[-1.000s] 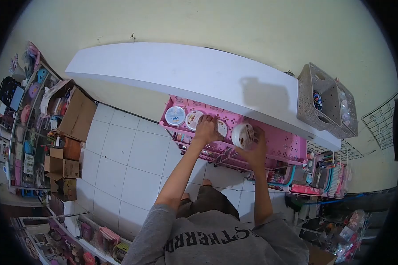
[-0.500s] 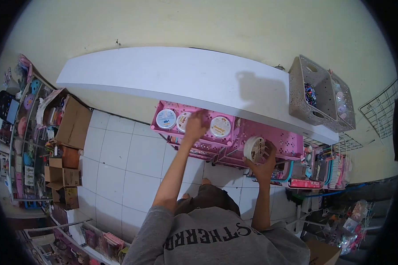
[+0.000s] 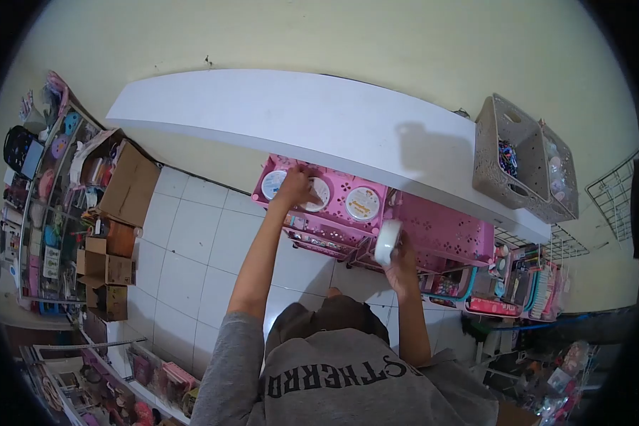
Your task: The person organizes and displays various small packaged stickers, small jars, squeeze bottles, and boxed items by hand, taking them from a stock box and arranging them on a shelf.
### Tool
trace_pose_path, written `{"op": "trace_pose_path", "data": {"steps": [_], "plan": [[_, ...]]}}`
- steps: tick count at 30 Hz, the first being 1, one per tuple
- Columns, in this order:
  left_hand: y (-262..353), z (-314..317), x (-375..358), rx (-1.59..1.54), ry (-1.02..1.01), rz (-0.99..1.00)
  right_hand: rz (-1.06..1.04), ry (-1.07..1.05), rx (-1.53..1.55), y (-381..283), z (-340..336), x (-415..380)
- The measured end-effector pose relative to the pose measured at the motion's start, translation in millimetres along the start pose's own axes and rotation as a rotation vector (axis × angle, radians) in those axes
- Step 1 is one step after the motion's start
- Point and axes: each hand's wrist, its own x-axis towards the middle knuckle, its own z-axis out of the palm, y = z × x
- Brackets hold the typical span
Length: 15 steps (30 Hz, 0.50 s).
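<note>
Three round tubs with white printed lids sit in a row in a pink perforated basket: the left tub (image 3: 272, 186), the middle tub (image 3: 320, 194) and the right tub (image 3: 363, 204). Over the gap between the left and middle ones is my left hand (image 3: 295, 187), fingers apart, against the middle tub's near-left edge. The hand partly covers both lids. My right hand (image 3: 403, 267) grips another white tub (image 3: 387, 243) from its right side, tilted so its pale, plain side shows, in front of a second pink basket (image 3: 440, 231).
A long white shelf (image 3: 291, 106) overhangs the back of the pink baskets. On its right end stands a grey perforated basket (image 3: 493, 181) with small colourful items. Cardboard boxes (image 3: 129, 192) and a stocked display rack (image 3: 50, 213) stand at left. A wire grid (image 3: 610, 202) is at right.
My left hand has gone from the middle tub's right side to its left, and that tub sits slightly further right. My right hand has tilted its tub and moved it left. The view shifted slightly.
</note>
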Motion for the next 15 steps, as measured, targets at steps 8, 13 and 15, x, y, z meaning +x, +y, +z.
{"op": "trace_pose_path", "data": {"steps": [8, 13, 15], "plan": [[-15, -14, 2, -0.375, -0.064, 0.034, -0.012, -0.034, -0.1, -8, 5, -3], [-10, -28, -1, -0.496, -0.03, 0.058, -0.21, 0.08, -0.46, -14, 18, 28], [-11, -33, 3, -0.459, -0.026, 0.122, -0.263, 0.085, -0.502, -15, 24, 39]]}}
